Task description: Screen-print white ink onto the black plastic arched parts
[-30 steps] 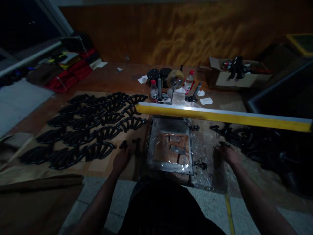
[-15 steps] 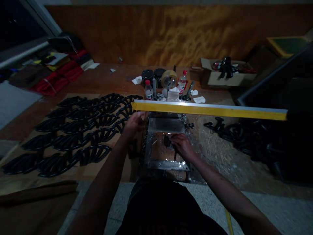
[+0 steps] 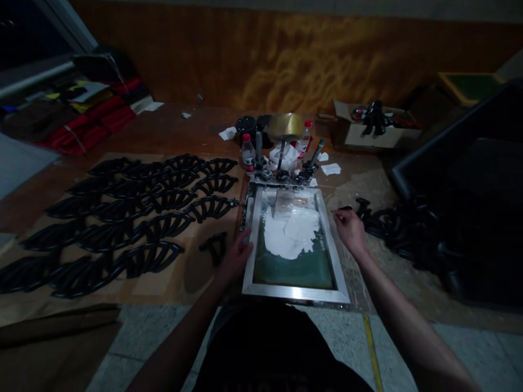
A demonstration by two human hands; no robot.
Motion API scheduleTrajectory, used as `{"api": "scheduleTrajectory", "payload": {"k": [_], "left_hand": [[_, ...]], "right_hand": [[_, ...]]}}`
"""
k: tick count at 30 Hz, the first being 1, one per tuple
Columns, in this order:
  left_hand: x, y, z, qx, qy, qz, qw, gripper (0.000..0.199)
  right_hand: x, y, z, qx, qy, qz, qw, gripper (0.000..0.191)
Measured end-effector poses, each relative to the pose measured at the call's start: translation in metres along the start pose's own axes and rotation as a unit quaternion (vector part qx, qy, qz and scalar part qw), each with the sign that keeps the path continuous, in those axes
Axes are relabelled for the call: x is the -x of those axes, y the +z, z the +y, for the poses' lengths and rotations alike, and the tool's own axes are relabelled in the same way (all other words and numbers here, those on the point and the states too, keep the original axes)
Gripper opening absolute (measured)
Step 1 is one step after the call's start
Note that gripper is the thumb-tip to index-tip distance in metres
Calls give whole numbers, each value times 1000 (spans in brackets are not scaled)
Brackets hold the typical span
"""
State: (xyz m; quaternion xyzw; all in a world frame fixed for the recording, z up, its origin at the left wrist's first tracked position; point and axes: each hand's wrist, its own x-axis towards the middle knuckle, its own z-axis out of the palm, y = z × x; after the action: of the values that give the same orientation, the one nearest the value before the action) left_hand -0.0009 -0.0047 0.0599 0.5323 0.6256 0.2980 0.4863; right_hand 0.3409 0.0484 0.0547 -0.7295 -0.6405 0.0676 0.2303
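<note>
A screen-printing frame [image 3: 296,294] lies flat in front of me, with green mesh and white ink [image 3: 290,234] spread over its middle and upper part. A pale, see-through blade-like shape [image 3: 288,204] sits on the ink near the far end. My left hand [image 3: 235,258] is at the frame's left side, fingers curled against its edge. To the right of the frame, my right hand [image 3: 351,231] has its fingers pinched together; what they hold, if anything, I cannot make out. The end of a black plastic piece [image 3: 346,208] shows just beyond those fingers.
Rows of black ribbed pieces [image 3: 155,228] cover cardboard on the left, with one apart [image 3: 214,247] near my left hand. A dark pile [image 3: 400,228] lies right. Behind the frame stand metal posts [image 3: 259,149], bottles [image 3: 247,152], a tape roll [image 3: 286,125] and an open box [image 3: 373,133].
The raised frame has come down flat, covering the base plate. My left hand has moved down and nearer me along its side. My right hand has left the plate and shifted right.
</note>
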Motion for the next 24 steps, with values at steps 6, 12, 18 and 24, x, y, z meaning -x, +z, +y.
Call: {"api": "scheduleTrajectory", "payload": {"k": [6, 12, 18, 24], "left_hand": [[-19, 17, -38, -8, -19, -32, 999, 62], [-25, 20, -53, 38, -12, -52, 998, 60], [-22, 21, -49, 17, -14, -42, 999, 57], [-19, 18, -40, 32, -33, -41, 998, 59]], "right_hand": [[-37, 13, -97, 83, -186, -46, 978, 51], [16, 21, -110, 141, -253, -274, 917, 22], [29, 6, -92, 71, -378, -319, 866, 22], [56, 30, -78, 62, -370, -218, 901, 30]]}}
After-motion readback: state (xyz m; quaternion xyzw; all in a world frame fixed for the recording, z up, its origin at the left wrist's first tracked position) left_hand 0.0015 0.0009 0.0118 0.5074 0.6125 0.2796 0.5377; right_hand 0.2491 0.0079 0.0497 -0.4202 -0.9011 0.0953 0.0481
